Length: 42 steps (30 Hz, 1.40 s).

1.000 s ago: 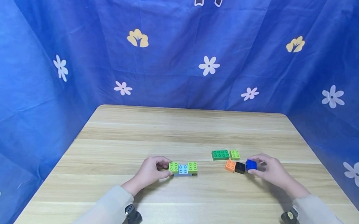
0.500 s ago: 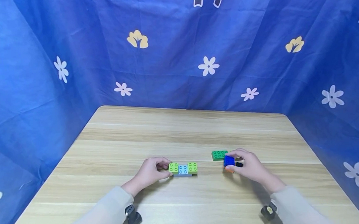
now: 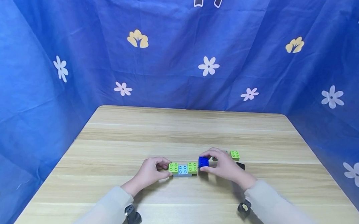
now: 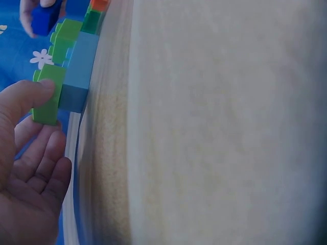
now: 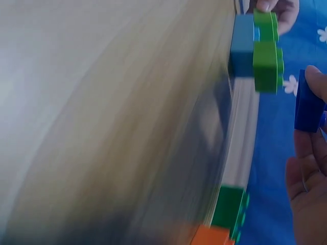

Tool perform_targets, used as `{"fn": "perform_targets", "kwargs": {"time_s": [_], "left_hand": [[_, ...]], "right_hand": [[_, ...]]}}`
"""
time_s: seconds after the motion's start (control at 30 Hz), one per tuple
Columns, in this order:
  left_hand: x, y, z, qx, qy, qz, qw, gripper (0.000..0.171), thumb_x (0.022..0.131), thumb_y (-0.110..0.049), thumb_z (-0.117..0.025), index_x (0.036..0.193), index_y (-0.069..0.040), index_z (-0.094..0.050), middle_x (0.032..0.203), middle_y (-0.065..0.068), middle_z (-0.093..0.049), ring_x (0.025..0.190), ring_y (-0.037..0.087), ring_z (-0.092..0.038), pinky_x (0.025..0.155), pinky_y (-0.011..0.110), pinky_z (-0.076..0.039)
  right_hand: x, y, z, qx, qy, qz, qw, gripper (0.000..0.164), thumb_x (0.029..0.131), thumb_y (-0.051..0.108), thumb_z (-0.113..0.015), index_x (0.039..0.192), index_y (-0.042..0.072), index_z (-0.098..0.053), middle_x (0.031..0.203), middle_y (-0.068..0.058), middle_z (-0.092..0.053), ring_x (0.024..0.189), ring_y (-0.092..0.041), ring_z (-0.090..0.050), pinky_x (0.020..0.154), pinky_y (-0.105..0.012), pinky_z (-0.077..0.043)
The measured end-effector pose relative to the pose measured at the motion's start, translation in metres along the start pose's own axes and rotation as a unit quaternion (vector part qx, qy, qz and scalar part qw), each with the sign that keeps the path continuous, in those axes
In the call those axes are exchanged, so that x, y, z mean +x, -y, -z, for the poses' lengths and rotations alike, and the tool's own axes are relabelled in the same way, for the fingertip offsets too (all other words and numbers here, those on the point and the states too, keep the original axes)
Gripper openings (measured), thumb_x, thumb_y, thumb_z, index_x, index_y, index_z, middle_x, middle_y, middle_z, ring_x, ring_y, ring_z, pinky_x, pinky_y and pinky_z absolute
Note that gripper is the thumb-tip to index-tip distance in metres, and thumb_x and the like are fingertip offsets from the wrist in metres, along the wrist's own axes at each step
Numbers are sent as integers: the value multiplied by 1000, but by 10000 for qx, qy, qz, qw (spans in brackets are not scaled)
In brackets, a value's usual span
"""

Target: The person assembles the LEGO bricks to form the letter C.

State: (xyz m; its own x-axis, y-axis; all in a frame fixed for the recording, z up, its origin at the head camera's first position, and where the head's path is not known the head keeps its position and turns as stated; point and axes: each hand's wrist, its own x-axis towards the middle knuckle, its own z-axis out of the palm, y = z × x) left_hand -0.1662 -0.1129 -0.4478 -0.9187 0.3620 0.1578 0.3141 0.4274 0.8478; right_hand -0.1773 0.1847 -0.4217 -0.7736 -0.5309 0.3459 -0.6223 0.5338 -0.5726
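Two lime-green building bricks, a left one (image 3: 173,168) and a right one (image 3: 192,167), sit on the ends of a light blue brick (image 4: 82,66), whose middle studs show between them. My left hand (image 3: 150,172) pinches the left lime-green brick, thumb on one side and fingers on the other. Between the thumb and fingers of my right hand (image 3: 225,166) is a dark blue brick (image 3: 203,162), held above the table just right of the joined bricks. In the right wrist view this dark blue brick (image 5: 308,104) is apart from them.
Behind my right hand lie a loose lime-green brick (image 3: 234,155), a black brick (image 3: 241,165) and a mostly hidden dark green brick (image 5: 229,206). An orange brick (image 5: 210,237) shows in the wrist views. A blue cloth (image 3: 177,58) hangs behind the wooden table (image 3: 168,129).
My right hand has picked up the dark blue brick from beside the black one and carried it left, over the orange brick, to near the joined bricks. My left hand has stayed put.
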Motion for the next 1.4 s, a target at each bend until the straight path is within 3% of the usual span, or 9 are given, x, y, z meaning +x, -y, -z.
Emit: {"fn": "perform_targets", "kwargs": {"time_s": [0.3, 0.63, 1.03, 1.4], "left_hand": [[0, 0, 2, 25, 8, 18, 10000, 31, 71, -7, -82, 98, -2, -69, 86, 0, -68, 80, 18, -64, 75, 31, -55], [1, 0, 3, -4, 34, -142, 9999, 30, 72, -7, -81, 98, -1, -69, 86, 2, -68, 80, 21, -65, 76, 32, -55], [1, 0, 4, 30, 38, -310, 9995, 25, 72, -5, -80, 95, -2, -69, 87, 1, -68, 80, 21, -65, 76, 31, -56], [1, 0, 3, 93, 73, -330, 9994, 23, 73, -5, -80, 94, -3, -70, 85, -1, -68, 78, 20, -65, 76, 31, -56]], "right_hand": [[24, 20, -21, 205, 198, 157, 9995, 45, 75, 31, -81, 113, 11, -67, 101, 10, -61, 93, -6, -57, 81, -30, -52], [42, 35, -43, 318, 253, 295, 9987, 44, 76, 28, -81, 114, 8, -67, 102, 6, -62, 94, -10, -58, 83, -31, -51], [53, 46, -59, 143, 248, 231, 9993, 45, 74, 31, -83, 112, 12, -69, 99, 6, -63, 92, -7, -58, 83, -24, -49], [56, 45, -63, 54, 366, 237, 9990, 44, 72, 29, -84, 109, 11, -70, 97, 3, -64, 89, -8, -59, 82, -28, -53]]}}
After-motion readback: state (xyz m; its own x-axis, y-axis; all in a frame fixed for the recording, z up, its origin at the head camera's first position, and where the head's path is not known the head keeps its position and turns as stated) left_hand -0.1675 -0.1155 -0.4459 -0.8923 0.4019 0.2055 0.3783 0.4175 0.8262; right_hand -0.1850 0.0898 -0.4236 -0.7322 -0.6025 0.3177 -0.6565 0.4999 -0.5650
